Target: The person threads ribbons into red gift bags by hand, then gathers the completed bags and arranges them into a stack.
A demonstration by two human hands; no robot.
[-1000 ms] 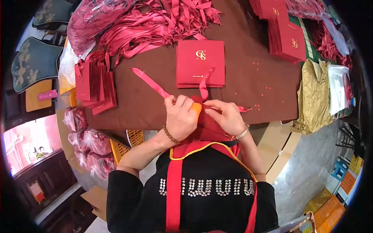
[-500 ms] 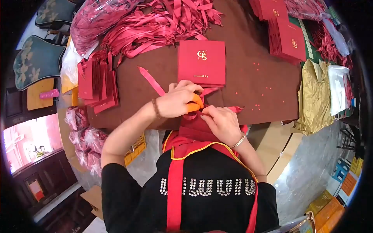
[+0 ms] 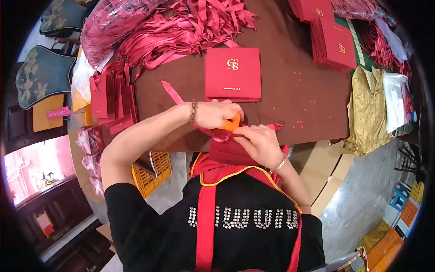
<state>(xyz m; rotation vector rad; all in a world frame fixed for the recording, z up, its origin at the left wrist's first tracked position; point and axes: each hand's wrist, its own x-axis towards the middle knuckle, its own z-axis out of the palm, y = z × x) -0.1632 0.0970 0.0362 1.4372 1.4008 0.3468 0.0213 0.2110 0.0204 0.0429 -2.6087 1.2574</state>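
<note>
My left hand (image 3: 213, 114), with orange covers on its fingers and a beaded bracelet, is closed on a shiny red ribbon (image 3: 221, 135) at the table's front edge. Close beside it, my right hand (image 3: 259, 141), wearing a bangle, pinches the same ribbon; the exact grip point is hidden by the fingers. A loop shows below the left fingers, and a loose ribbon end (image 3: 171, 92) lies to the left. Under both hands, a dark red paper bag (image 3: 226, 152) rests against the red apron. Just beyond my hands sits a stack of red bags (image 3: 232, 75) with a gold logo.
A heap of red ribbons (image 3: 181, 36) covers the far side of the brown tablecloth (image 3: 294, 104). Finished-looking bags with ribbons (image 3: 113, 95) stand at left. More stacked red bags (image 3: 333, 45) and a gold plastic bag (image 3: 368, 113) are at right.
My left hand has turned and shifted slightly right, its elbow swinging outward to the left. A ribbon loop now shows beneath its fingers. My right hand has stayed nearly in place, still pinching.
</note>
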